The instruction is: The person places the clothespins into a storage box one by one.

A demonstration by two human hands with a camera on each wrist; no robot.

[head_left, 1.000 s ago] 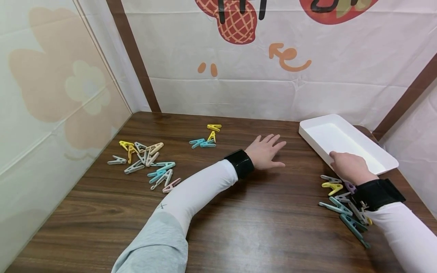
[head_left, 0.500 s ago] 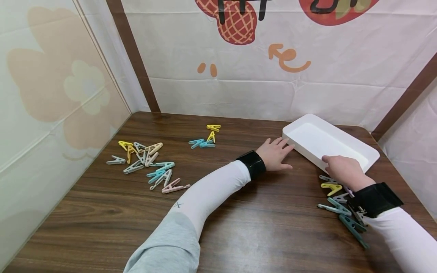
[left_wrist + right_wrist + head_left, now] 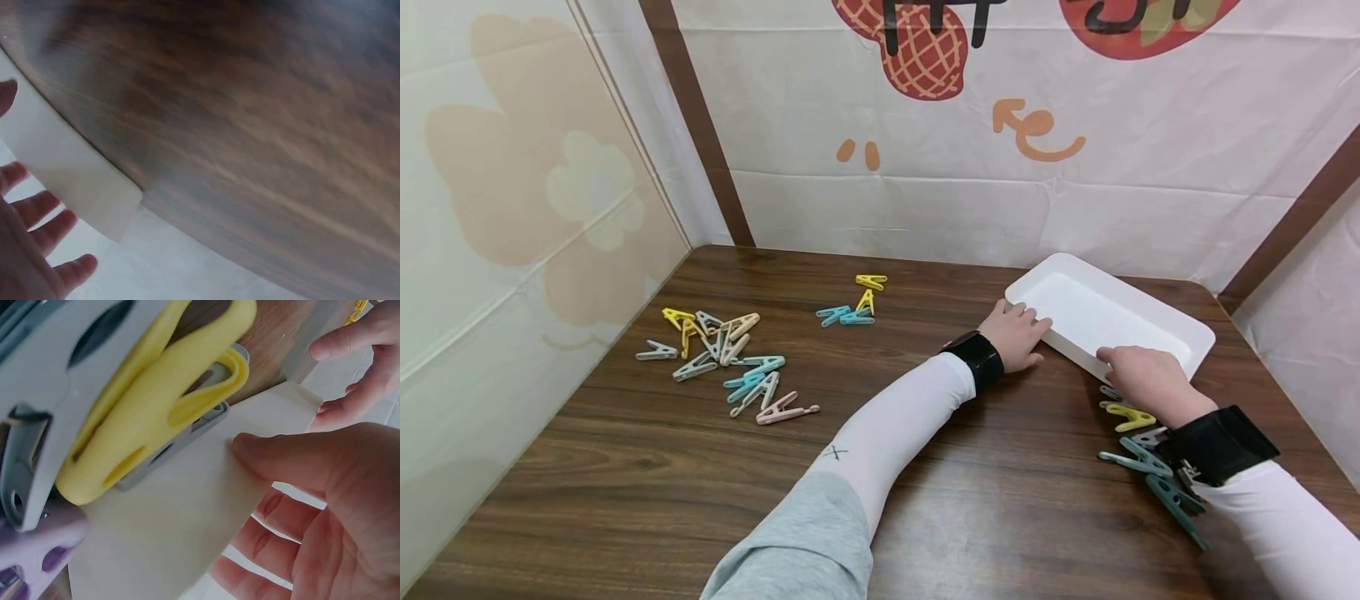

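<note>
A shallow white tray (image 3: 1105, 312) lies at an angle on the right rear of the table. My right hand (image 3: 1153, 379) grips its near long wall, the thumb (image 3: 256, 453) on the outer face and the fingers over the rim. At the tray's left end is my left hand (image 3: 1015, 333), fingers loosely spread and fingertips (image 3: 61, 222) right at the rim; its thumb stands off the wall. Below my right hand lie several clothespins, among them a yellow clothespin (image 3: 1127, 417) and a dark green clothespin (image 3: 1176, 508). The wristband hides part of this group.
On the left of the brown table (image 3: 625, 492) is a loose pile of clothespins (image 3: 722, 346) in several colours. Yellow and blue clothespins (image 3: 856, 317) lie nearer the back. White printed cloth walls (image 3: 880, 208) enclose the rear and sides.
The tray has slid left along the table with my right hand on it. My left hand has moved right, from apart from the tray to its left end.
</note>
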